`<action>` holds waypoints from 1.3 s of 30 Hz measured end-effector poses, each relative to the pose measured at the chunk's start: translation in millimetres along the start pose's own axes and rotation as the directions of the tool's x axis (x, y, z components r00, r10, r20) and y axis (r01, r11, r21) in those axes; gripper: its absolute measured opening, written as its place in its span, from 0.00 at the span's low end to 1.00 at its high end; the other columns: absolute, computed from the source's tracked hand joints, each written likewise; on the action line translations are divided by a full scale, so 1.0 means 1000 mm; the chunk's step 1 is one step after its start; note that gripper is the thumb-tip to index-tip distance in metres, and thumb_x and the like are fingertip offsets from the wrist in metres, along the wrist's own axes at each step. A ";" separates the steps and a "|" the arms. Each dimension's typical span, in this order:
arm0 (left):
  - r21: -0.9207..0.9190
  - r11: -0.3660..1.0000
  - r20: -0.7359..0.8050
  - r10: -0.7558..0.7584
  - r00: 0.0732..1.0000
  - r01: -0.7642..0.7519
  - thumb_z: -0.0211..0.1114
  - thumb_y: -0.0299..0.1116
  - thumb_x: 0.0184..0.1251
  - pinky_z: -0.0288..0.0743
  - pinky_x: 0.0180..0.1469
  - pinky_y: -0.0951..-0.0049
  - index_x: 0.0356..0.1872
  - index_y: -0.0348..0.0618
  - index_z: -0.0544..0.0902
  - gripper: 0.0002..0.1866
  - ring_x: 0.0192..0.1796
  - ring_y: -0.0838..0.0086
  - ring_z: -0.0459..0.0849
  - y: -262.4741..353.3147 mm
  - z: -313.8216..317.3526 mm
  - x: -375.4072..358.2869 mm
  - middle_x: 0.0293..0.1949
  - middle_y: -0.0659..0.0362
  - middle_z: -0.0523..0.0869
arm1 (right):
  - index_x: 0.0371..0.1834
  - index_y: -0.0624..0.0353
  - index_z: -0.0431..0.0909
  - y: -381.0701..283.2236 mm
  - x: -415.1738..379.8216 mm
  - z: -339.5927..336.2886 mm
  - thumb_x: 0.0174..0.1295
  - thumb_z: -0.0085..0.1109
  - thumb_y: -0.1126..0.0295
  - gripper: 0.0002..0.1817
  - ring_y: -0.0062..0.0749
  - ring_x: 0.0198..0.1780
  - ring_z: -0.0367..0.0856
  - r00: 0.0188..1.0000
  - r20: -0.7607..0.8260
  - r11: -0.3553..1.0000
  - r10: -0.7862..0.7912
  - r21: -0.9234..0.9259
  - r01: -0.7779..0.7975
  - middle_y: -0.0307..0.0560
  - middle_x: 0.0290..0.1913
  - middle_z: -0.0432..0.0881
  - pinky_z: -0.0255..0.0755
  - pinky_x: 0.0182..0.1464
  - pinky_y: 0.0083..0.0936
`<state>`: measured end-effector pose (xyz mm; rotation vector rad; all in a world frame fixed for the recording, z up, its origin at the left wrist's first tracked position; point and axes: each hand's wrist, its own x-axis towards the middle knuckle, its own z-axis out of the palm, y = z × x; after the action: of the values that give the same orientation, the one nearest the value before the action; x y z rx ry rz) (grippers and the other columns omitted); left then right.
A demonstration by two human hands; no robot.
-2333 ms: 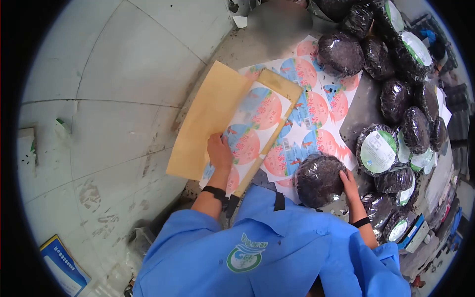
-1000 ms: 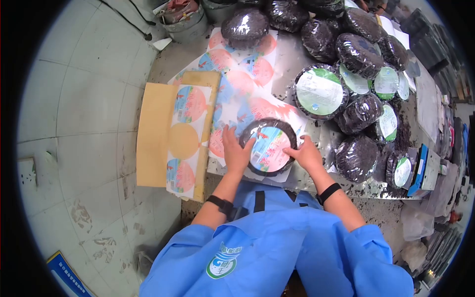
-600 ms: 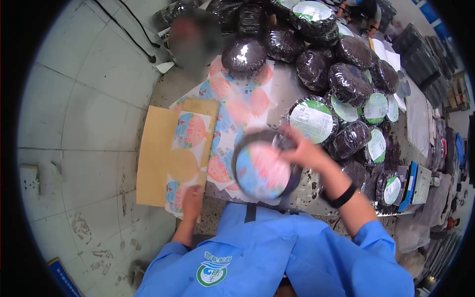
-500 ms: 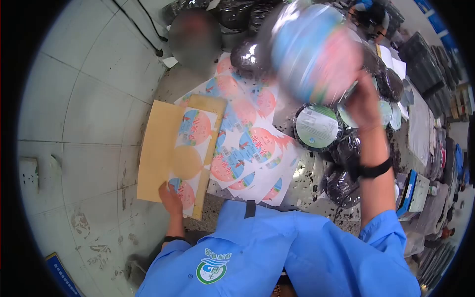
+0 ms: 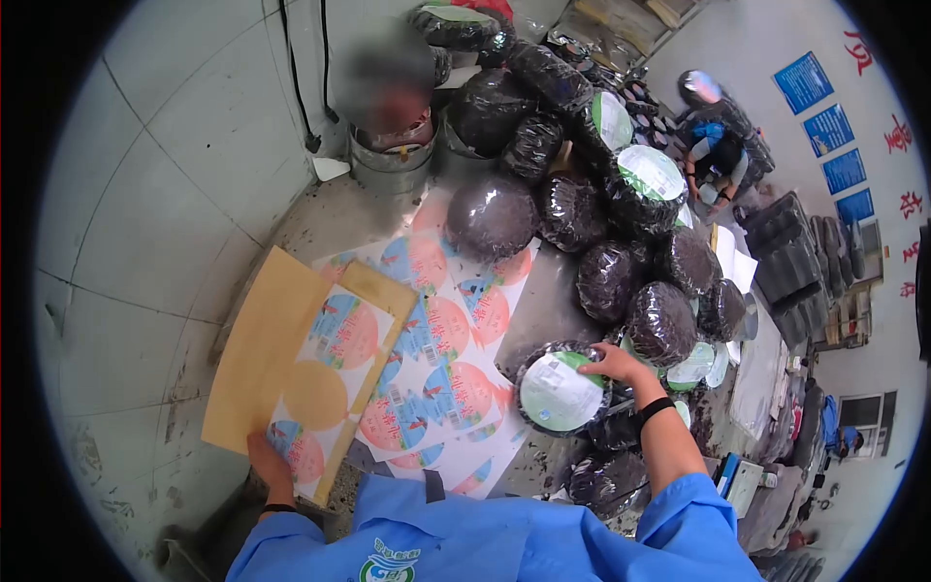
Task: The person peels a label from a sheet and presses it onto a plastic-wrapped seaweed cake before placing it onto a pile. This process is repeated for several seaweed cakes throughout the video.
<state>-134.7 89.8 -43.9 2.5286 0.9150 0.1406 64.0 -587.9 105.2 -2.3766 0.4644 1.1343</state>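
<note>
My right hand [image 5: 619, 365] grips the right edge of a round film-wrapped pack [image 5: 561, 396]; its dark contents look like dried seaweed. A white and green label covers the pack's upward face. On the left, my left hand [image 5: 270, 466] pinches the lower edge of a yellow-brown card [image 5: 254, 354]. A strip of round pink and blue labels [image 5: 344, 332] lies on that card, with one label gone from its middle, leaving a yellowish circle [image 5: 314, 395]. Between my hands, more printed label sheets [image 5: 454, 393] are spread over the metal table [image 5: 538, 315].
Dark wrapped packs [image 5: 490, 218] are piled behind and to the right. A metal canister [image 5: 390, 160] stands at the back left by the tiled wall [image 5: 160, 242]. Another person [image 5: 718, 165] crouches farther back. A blue box file [image 5: 727, 475] stands at right.
The pack with the pink and blue label, raised and blurred before, has left my right hand. That hand has come down onto a green-labelled pack. My left hand stays at the card; the view has shifted.
</note>
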 end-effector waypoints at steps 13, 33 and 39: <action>0.047 0.996 -0.017 -0.077 0.997 0.077 0.50 0.29 0.67 0.70 0.45 0.54 0.38 0.33 0.75 0.10 0.45 0.46 0.78 0.029 -0.019 -0.008 0.38 0.42 0.80 | 0.63 0.67 0.62 -0.049 -0.097 0.127 0.38 0.76 0.60 0.48 0.41 0.56 0.73 0.857 -0.416 0.824 -0.304 0.337 0.456 0.57 0.57 0.73 0.66 0.59 0.32; 0.104 0.995 0.179 -0.006 0.984 -0.013 0.48 0.39 0.71 0.74 0.39 0.53 0.37 0.40 0.71 0.12 0.38 0.48 0.81 0.008 -0.021 0.012 0.40 0.46 0.80 | 0.61 0.55 0.68 -0.125 -0.212 0.286 0.46 0.69 0.65 0.35 0.47 0.64 0.64 0.742 -0.039 0.655 -0.670 -0.502 0.565 0.53 0.67 0.61 0.59 0.62 0.42; 0.122 0.969 0.056 0.211 0.976 -0.217 0.49 0.38 0.70 0.74 0.39 0.54 0.35 0.41 0.73 0.11 0.39 0.50 0.80 -0.009 -0.008 0.011 0.39 0.49 0.79 | 0.58 0.56 0.70 -0.137 -0.214 0.295 0.46 0.68 0.66 0.32 0.46 0.64 0.64 0.702 0.000 0.631 -0.712 -0.439 0.640 0.52 0.66 0.63 0.60 0.61 0.42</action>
<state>-132.9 105.5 -41.5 2.7345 0.6511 0.0970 -186.5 -292.8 147.5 -2.6288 -0.6791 0.6935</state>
